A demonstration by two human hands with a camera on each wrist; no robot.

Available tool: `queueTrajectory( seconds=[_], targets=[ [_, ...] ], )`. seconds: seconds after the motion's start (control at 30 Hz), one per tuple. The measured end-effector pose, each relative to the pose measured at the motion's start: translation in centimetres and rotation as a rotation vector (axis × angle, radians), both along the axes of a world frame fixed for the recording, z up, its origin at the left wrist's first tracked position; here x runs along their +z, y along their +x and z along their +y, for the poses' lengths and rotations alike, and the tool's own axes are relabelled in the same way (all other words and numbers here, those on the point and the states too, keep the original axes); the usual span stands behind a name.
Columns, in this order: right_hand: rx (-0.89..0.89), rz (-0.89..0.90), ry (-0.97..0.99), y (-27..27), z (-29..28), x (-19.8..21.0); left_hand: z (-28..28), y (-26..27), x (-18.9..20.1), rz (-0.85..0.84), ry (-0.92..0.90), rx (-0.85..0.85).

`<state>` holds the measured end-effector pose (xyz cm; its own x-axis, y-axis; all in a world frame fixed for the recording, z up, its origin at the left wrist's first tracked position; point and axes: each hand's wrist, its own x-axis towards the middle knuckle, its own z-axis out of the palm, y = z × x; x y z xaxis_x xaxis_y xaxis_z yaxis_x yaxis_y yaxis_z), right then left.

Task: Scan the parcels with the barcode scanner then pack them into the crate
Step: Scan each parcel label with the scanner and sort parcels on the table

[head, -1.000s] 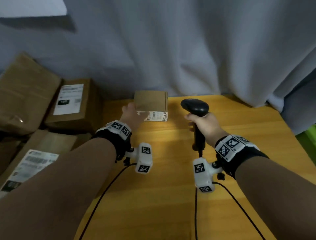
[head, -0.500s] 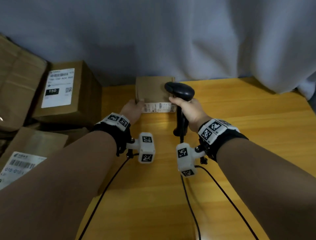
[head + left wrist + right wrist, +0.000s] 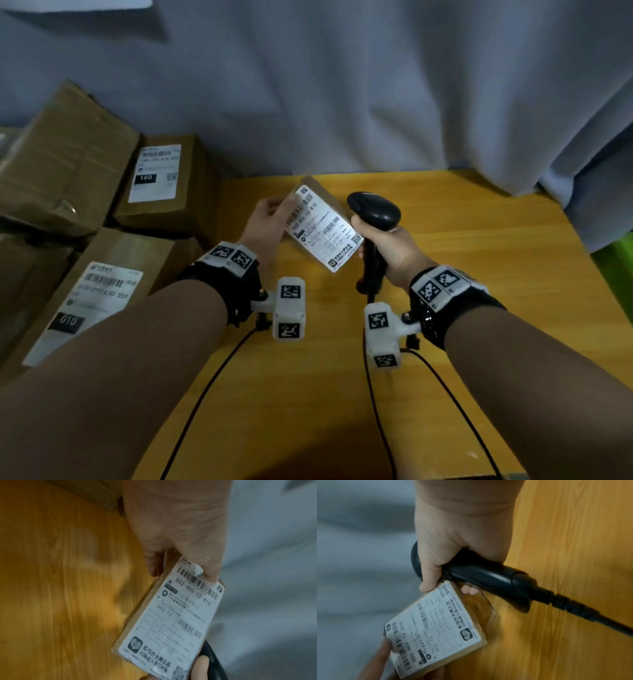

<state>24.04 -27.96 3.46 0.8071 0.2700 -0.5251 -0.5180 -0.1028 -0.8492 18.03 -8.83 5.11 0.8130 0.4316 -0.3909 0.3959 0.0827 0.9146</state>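
While gripped, parcel (image 3: pixel 322 228) (label up).

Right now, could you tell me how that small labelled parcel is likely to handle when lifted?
Probably light: the left hand tilts the small parcel up by one end. Likely stiff, since its cardboard edges look straight. The glossy label may be somewhat slippery.

Brown cardboard parcel (image 3: pixel 322 219), its white label (image 3: pixel 323 231) striped with black barcodes and printed digits. The barcode scanner (image 3: pixel 375 209) is glossy black, its cable (image 3: pixel 590 615) black too. Honey-yellow wood grain runs across the table (image 3: pixel 479 274). Far behind, a pale blue-grey curtain (image 3: pixel 342 85). On the left, brown boxes (image 3: pixel 171 192) with white labels and black number blocks. Wrist bands (image 3: pixel 442 287) show black-and-white square markers.
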Motion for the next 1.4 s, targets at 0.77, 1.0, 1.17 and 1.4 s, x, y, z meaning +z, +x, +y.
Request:
queueTrajectory(
  seconds=[0.77, 1.0, 1.17, 1.4],
  targets=[
    [-0.015, 0.081, 0.070, -4.5, -0.6, 2.9, -1.5, -3.2, 3.6, -0.023, -0.118, -0.062],
    [0.038, 0.052, -0.014, -4.3, -0.7, 4.3, -1.6, -5.1, 3.3, 0.170, -0.185, -0.267],
    [0.081, 0.031, -0.118, -4.2, -0.6, 4.4, -2.3, -4.9, 2.3, 0.195, -0.120, -0.237],
    [0.115, -0.277, -0.188, -1.8, -0.7, 10.2, -1.8, -4.9, 0.5, 0.189, 0.029, -0.058]
  ],
)
